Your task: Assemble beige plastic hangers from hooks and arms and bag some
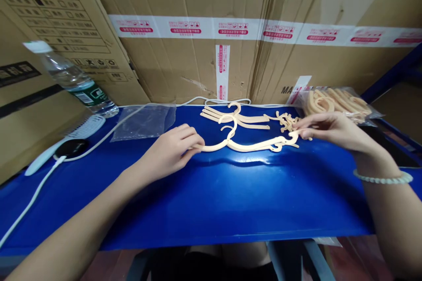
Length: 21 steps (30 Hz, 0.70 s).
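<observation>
A cream plastic clothes hanger (249, 146) is held just above the blue table, its hook toward the boxes. My left hand (174, 147) is closed around its left end. At the other end, my right hand (332, 129) pinches a small curved cream hook piece (292, 139), which meets or overlaps the hanger's right arm; I cannot tell whether they are joined. Behind lie several more cream hangers (247, 120), stacked together. A heap of small cream hook pieces (286, 119) lies beside them, close to my right fingertips.
Cardboard boxes (184, 66) wall off the back. A clear bag of cream hanger parts (336, 102) sits at the back right. To the left are a water bottle (79, 81), a flat plastic bag (145, 123), a fly swatter (86, 127), and a black round device (71, 148) with a white cable.
</observation>
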Each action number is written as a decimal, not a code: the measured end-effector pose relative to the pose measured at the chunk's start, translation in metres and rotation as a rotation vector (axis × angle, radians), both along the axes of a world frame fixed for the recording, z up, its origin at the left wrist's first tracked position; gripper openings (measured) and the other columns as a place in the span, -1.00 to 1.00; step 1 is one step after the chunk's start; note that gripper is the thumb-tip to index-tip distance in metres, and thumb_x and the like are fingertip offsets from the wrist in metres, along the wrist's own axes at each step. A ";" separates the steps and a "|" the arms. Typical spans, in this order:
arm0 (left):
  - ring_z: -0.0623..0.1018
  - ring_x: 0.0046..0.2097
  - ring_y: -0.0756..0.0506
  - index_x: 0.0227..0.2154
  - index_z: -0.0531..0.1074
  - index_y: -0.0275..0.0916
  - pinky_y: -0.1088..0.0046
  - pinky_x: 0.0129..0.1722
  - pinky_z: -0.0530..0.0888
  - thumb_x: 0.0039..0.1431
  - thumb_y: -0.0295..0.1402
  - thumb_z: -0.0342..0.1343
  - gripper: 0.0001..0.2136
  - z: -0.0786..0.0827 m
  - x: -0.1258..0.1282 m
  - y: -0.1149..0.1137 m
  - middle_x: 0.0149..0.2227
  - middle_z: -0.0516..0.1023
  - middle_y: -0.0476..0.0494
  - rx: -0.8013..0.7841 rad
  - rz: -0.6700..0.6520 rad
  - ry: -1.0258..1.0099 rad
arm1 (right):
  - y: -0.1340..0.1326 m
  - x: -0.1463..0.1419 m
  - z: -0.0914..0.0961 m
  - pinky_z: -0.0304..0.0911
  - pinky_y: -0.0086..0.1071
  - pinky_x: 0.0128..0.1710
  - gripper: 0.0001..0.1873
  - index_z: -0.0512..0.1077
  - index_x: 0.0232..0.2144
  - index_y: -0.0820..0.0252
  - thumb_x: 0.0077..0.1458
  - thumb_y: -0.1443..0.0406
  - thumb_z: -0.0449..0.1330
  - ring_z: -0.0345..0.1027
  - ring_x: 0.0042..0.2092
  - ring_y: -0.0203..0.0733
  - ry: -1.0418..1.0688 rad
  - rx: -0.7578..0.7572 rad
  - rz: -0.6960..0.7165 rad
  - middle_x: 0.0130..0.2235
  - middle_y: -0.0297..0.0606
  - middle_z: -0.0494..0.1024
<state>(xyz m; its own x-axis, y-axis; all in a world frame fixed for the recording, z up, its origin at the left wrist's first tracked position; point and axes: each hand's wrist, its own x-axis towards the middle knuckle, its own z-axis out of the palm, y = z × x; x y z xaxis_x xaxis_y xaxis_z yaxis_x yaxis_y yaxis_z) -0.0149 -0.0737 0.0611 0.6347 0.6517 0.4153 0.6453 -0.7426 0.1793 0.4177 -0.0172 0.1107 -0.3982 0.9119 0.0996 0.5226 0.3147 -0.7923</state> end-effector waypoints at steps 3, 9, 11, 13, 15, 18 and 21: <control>0.46 -0.21 -0.13 -0.24 0.44 -0.23 0.35 -0.23 0.41 0.40 -0.42 -0.07 -0.82 -0.007 0.001 -0.001 -0.24 0.51 -0.14 -0.026 0.005 0.128 | 0.002 -0.004 -0.003 0.41 -0.23 -0.27 -0.63 0.63 -0.33 0.14 -0.02 -0.02 0.39 0.53 -0.29 -0.06 -0.248 -0.032 0.168 -0.29 -0.18 0.66; 0.49 -0.23 -0.11 -0.28 0.45 -0.21 0.40 -0.26 0.41 0.38 -0.43 -0.04 -0.83 -0.017 0.004 0.000 -0.26 0.50 -0.12 -0.051 0.019 0.201 | 0.008 -0.010 -0.019 0.30 -0.31 -0.37 -0.61 0.59 -0.41 0.14 0.06 -0.06 0.30 0.46 -0.36 -0.13 -0.518 0.047 0.227 -0.39 -0.23 0.60; 0.50 -0.23 -0.11 -0.27 0.45 -0.21 0.40 -0.27 0.42 0.36 -0.42 -0.01 -0.86 -0.015 0.004 0.000 -0.25 0.50 -0.11 -0.057 0.031 0.213 | 0.007 -0.009 -0.020 0.28 -0.32 -0.40 -0.60 0.59 -0.35 0.15 0.07 -0.06 0.28 0.43 -0.38 -0.14 -0.553 0.062 0.227 -0.39 -0.22 0.58; 0.50 -0.19 -0.13 -0.22 0.45 -0.21 0.38 -0.25 0.44 0.35 -0.40 0.02 -0.89 -0.011 0.003 -0.001 -0.20 0.51 -0.13 -0.069 0.056 0.248 | 0.004 -0.010 -0.019 0.28 -0.31 -0.39 -0.55 0.58 -0.21 0.17 0.08 -0.06 0.27 0.42 -0.36 -0.14 -0.552 0.061 0.223 -0.36 -0.20 0.57; 0.50 -0.11 -0.17 -0.14 0.44 -0.22 0.34 -0.20 0.47 0.34 -0.35 0.04 -0.87 -0.007 0.003 -0.003 -0.12 0.50 -0.17 -0.083 0.101 0.288 | 0.000 -0.016 -0.017 0.30 -0.30 -0.37 -0.46 0.55 -0.07 0.19 0.08 -0.07 0.27 0.42 -0.33 -0.12 -0.538 0.072 0.214 -0.29 -0.15 0.57; 0.48 -0.02 -0.23 -0.02 0.42 -0.20 0.28 -0.15 0.50 0.35 -0.25 0.05 -0.77 -0.005 0.001 -0.005 0.00 0.45 -0.22 -0.117 0.188 0.330 | -0.006 -0.032 -0.022 0.33 -0.26 -0.27 -0.41 0.51 0.00 0.17 0.06 -0.08 0.29 0.44 -0.21 -0.06 -0.533 0.138 0.241 -0.13 -0.09 0.55; 0.48 -0.03 -0.21 -0.04 0.44 -0.15 0.27 -0.13 0.52 0.38 -0.26 0.01 -0.79 -0.010 -0.001 -0.005 -0.02 0.46 -0.19 -0.172 0.227 0.339 | -0.010 -0.044 -0.030 0.34 -0.24 -0.19 -0.45 0.50 -0.02 0.16 0.05 -0.05 0.31 0.43 -0.13 -0.02 -0.567 0.157 0.290 -0.06 -0.08 0.50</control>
<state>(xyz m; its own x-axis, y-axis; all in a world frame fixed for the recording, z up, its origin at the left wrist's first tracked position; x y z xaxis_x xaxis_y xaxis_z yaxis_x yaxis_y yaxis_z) -0.0155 -0.0783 0.0515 0.5489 0.8319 0.0817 0.8323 -0.5530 0.0384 0.3736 -0.0267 0.0808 -0.6554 0.7516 -0.0746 0.7225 0.5950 -0.3521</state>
